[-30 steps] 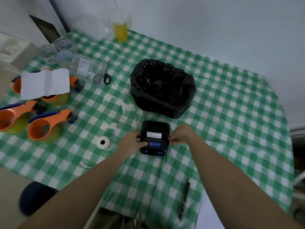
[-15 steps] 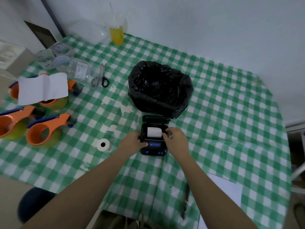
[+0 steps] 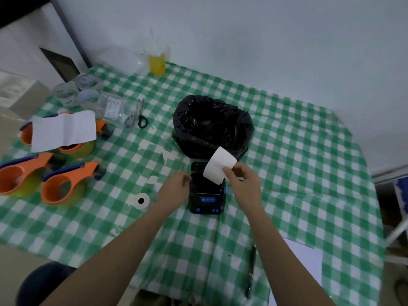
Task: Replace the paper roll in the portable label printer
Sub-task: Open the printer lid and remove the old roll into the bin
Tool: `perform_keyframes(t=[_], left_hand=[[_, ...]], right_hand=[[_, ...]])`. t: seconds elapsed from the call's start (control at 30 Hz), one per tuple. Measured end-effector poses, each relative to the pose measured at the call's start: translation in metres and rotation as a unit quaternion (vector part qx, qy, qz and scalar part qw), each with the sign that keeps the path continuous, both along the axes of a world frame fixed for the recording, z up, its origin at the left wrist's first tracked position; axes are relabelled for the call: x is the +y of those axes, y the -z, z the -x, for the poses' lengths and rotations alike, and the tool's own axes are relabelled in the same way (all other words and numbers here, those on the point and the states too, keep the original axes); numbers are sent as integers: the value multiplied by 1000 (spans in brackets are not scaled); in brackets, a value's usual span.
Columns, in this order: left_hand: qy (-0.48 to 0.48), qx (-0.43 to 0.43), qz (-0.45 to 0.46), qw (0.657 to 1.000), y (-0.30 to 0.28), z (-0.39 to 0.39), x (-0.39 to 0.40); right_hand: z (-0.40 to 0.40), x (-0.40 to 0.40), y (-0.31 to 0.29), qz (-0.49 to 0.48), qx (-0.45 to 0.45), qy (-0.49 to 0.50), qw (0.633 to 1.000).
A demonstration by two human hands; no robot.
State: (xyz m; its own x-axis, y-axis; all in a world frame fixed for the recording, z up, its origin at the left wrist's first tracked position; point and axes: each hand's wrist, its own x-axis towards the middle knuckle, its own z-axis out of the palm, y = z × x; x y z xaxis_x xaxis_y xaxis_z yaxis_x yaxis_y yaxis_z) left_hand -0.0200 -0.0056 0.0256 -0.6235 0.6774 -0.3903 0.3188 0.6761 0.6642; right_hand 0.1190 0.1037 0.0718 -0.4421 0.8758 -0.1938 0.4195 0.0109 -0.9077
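The small black label printer [image 3: 207, 200] lies on the green checked tablecloth with its lid open toward the bin. My left hand [image 3: 174, 187] grips its left side. My right hand [image 3: 241, 180] pinches a white strip of paper [image 3: 218, 165] that rises out of the printer's open compartment, up and to the right. The roll inside the compartment is hidden by the paper and my hand. A white paper roll [image 3: 140, 200] stands on its end on the cloth, left of my left hand.
A bin lined with a black bag [image 3: 212, 127] stands just behind the printer. Orange tape dispensers [image 3: 64, 186] and a paper sheet [image 3: 63, 130] sit at the left, scissors [image 3: 136, 117] behind them. A pen [image 3: 250, 270] and white sheet [image 3: 302, 261] lie near the front right.
The printer lid was opened, then my right hand reached into the compartment and has pulled a strip of paper up and out. My left hand stays on the printer's side.
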Motion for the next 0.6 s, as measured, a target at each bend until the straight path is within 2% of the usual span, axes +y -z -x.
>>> perform_keyframes(t=[0.13, 0.27, 0.37, 0.47, 0.53, 0.6], left_hand=[[-31, 3, -52, 998, -19, 9, 5], [-35, 9, -62, 997, -25, 17, 3], [-35, 10, -64, 997, -29, 20, -2], [-31, 24, -74, 997, -28, 20, -9], [-39, 24, -70, 997, -24, 22, -16], [-47, 18, -64, 997, -18, 25, -24]], right_hand=[[21, 18, -39, -14, 82, 50, 995], [60, 42, -62, -52, 108, 70, 990], [85, 61, -55, -57, 53, 63, 995], [86, 63, -37, 49, -72, -24, 996], [78, 54, -26, 90, -73, -49, 992], [70, 43, -18, 58, -72, -50, 994]])
